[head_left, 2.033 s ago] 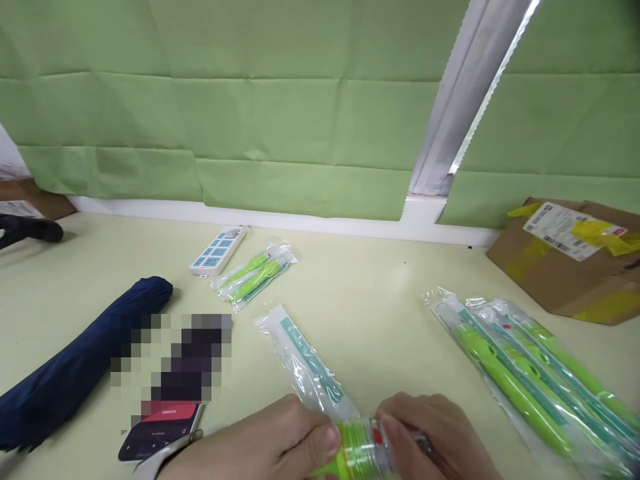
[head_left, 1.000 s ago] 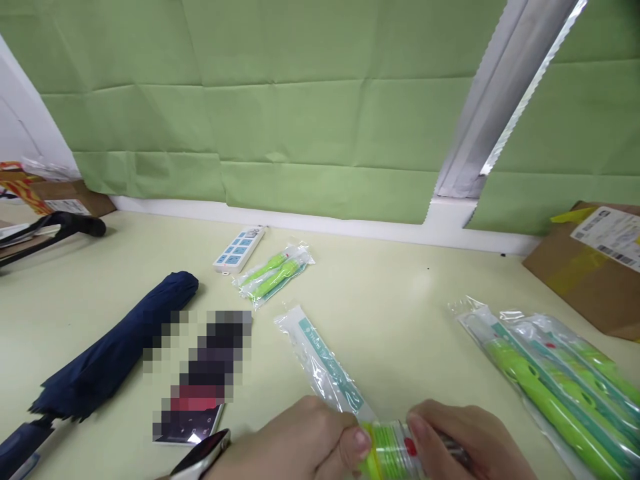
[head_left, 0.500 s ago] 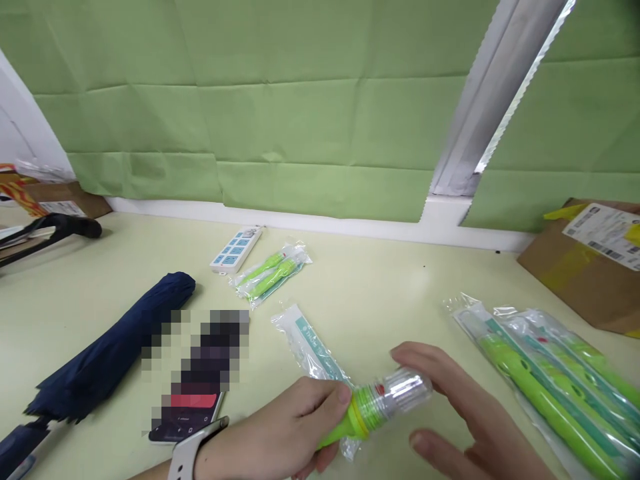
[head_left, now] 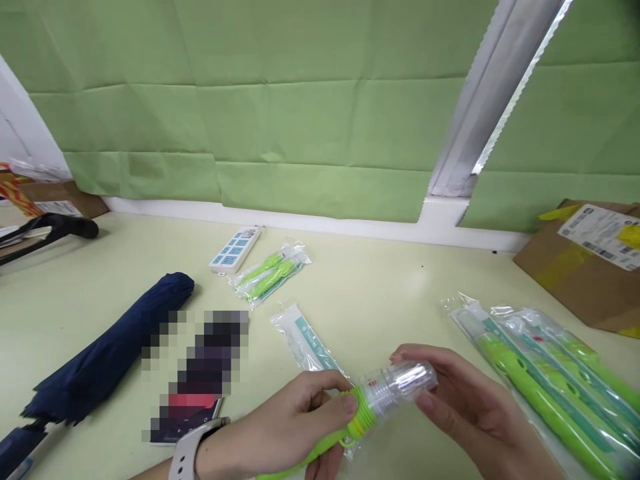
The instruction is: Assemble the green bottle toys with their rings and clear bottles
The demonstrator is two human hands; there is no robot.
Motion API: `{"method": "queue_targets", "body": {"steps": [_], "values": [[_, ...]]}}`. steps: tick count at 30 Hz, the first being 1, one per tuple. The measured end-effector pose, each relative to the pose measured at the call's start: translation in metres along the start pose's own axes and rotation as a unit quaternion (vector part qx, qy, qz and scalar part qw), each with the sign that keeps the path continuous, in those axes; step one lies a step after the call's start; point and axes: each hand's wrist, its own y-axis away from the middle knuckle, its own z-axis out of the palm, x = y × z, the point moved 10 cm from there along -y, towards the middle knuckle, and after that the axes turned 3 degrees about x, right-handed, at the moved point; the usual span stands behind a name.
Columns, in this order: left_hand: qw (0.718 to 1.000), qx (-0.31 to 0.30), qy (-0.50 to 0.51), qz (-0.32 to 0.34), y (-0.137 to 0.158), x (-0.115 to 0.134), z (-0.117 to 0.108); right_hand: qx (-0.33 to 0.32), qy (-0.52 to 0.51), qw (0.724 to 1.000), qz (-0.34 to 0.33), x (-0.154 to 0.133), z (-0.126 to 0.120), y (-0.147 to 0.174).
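My left hand (head_left: 315, 417), with a pale watch strap at its wrist, is wrapped around the lime-green handle of a stick-like tool (head_left: 367, 407). A ribbed green collar and a transparent plastic cap (head_left: 400, 384) form the tool's upper end, tilted up to the right; its exact kind I cannot make out. Thumb and fingers of my right hand (head_left: 465, 407) close on the cap's tip from the right. Beneath my left hand and the tool lies a clear wrapper (head_left: 310, 337) with a teal-and-white printed strip, partly hidden.
Several wrapped green tools (head_left: 550, 380) lie at the right, before a cardboard box (head_left: 575, 267). Farther back are a smaller wrapped pair (head_left: 270, 275) and a white power strip (head_left: 235, 251). A phone (head_left: 200, 380) and a folded navy umbrella (head_left: 115, 347) lie at the left.
My right hand has closed in from an open pose, its thumb coming up to the cap. My left hand has tilted the tool slightly, showing more of the green handle.
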Motion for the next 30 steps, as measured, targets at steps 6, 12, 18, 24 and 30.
{"method": "queue_targets", "body": {"steps": [6, 12, 18, 24, 30], "values": [[0.999, 0.029, 0.026, 0.027, 0.002, 0.013, -0.003, -0.094, -0.121, 0.987, 0.049, 0.022, 0.011, 0.006], [0.999, 0.017, 0.021, -0.018, 0.004, 0.001, 0.001, -0.028, -0.096, 0.993, 0.063, 0.036, 0.002, 0.003], [0.998, 0.058, 0.029, 0.021, 0.001, 0.005, -0.005, 0.132, 0.125, 0.983, 0.002, 0.034, -0.043, -0.009], [0.992, 0.029, 0.115, -0.037, -0.001, -0.005, 0.005, 0.064, 0.230, 0.969, -0.059, 0.030, -0.026, -0.018], [0.996, 0.013, 0.081, -0.029, 0.003, 0.002, 0.006, 0.023, 0.281, 0.957, -0.071, 0.037, -0.010, -0.017]]}}
